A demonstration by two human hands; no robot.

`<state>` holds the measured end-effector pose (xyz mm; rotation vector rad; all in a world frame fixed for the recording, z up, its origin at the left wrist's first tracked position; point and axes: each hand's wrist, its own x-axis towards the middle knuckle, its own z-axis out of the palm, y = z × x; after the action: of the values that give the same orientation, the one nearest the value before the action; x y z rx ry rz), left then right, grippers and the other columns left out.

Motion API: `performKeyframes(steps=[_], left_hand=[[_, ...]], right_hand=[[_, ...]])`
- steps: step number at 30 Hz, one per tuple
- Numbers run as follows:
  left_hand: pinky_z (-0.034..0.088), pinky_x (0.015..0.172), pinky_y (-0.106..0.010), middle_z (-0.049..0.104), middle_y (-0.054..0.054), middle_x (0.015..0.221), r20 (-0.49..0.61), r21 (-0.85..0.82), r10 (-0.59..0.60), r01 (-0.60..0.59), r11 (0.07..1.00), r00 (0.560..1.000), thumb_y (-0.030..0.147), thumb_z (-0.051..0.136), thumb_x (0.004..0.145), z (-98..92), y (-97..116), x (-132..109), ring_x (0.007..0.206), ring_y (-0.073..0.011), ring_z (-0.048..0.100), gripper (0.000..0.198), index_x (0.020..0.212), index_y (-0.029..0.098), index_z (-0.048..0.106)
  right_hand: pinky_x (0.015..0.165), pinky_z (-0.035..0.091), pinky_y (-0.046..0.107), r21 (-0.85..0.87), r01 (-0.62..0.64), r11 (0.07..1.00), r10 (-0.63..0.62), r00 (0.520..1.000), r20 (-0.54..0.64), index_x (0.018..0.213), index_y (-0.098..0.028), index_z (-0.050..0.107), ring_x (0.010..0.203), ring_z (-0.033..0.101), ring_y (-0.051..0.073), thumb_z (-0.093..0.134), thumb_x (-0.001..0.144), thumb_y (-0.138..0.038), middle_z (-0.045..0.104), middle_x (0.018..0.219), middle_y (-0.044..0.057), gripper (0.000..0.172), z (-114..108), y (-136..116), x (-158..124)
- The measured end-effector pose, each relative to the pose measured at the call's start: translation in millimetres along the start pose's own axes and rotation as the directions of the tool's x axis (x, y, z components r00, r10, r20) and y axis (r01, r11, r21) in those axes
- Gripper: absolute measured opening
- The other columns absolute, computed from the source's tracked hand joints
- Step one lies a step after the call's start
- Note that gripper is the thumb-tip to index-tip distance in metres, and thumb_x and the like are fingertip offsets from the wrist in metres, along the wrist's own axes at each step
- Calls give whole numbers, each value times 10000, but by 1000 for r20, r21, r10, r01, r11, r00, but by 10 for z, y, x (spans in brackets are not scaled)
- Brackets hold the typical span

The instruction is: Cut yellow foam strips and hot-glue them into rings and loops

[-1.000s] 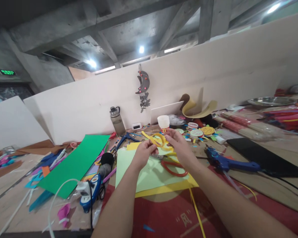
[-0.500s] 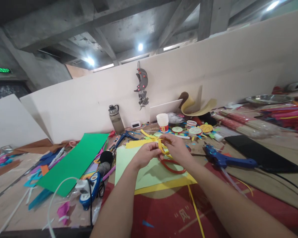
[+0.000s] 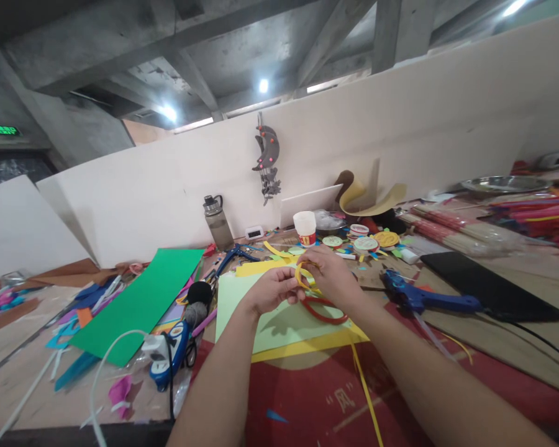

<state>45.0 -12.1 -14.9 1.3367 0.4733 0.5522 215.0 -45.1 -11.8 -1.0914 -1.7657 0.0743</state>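
My left hand (image 3: 272, 290) pinches a narrow yellow paper strip (image 3: 299, 270) that is bent into a small loop. My right hand (image 3: 331, 276) has its fingers closed on the same strip, just right of the left fingertips. Under the hands a red ring-shaped piece (image 3: 328, 319) shows in part; what it belongs to is hidden. Below lies a pale green sheet (image 3: 235, 310) on top of a yellow sheet (image 3: 307, 349). A long yellow strip (image 3: 366, 394) trails from the sheets' right corner toward the front edge.
A blue glue gun (image 3: 428, 302) and a black slab (image 3: 489, 288) lie at right. On the left are a green sheet (image 3: 137, 304) and a blue power strip (image 3: 170, 360) with a white cable. A bottle (image 3: 218, 223) and a paper cup (image 3: 305, 228) stand behind.
The yellow strip's loop looks rounder and more open now. Both hands stay in nearly the same place, with small finger shifts.
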Motion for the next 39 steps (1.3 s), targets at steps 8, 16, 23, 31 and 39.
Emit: performKeyframes(steps=[8, 16, 23, 31, 39], left_hand=[[469, 615, -253, 637, -81, 717, 3, -20, -15, 15, 1000, 1000, 392, 726, 666, 28, -45, 33, 645, -150, 629, 325, 808, 127, 601], [439, 560, -232, 635, -71, 770, -6, -16, 25, -25, 1000, 1000, 392, 736, 654, -36, 6, 8, 577, -109, 591, 331, 798, 116, 624], [410, 516, -187, 639, -75, 785, -1, -66, -51, 51, 996, 999, 358, 724, 680, -163, -51, -14, 557, -76, 570, 301, 812, 105, 626], [478, 656, -265, 655, -85, 720, 16, 233, -56, 50, 971, 998, 361, 653, 740, -60, 68, -34, 639, -139, 626, 290, 840, 102, 568], [441, 635, -241, 623, -22, 695, -58, 723, 214, -107, 682, 975, 244, 548, 771, -39, 172, -63, 631, -120, 568, 129, 790, 143, 627]], right_hand=[[736, 409, 313, 106, -127, 986, 126, 992, 21, 762, -204, 572, 795, 541, 181, 454, 749, -93, 597, 809, 45, 163, 24, 5, -9], [794, 417, 335, 228, -129, 965, 116, 991, 66, 925, -216, 607, 898, 559, 193, 500, 781, -173, 622, 964, 59, 184, 53, 18, -2], [679, 406, 304, 187, -228, 956, 201, 967, 153, 726, -203, 603, 727, 556, 176, 494, 777, -191, 626, 748, 36, 121, 59, 37, -2], [728, 446, 284, 381, -384, 841, 302, 917, 259, 979, -195, 571, 828, 577, 156, 459, 707, -145, 622, 966, 40, 298, 20, 29, 9], [870, 398, 335, 333, -406, 851, 315, 902, 294, 873, -196, 623, 959, 553, 199, 420, 785, -277, 628, 954, 30, 236, -131, 15, 50]])
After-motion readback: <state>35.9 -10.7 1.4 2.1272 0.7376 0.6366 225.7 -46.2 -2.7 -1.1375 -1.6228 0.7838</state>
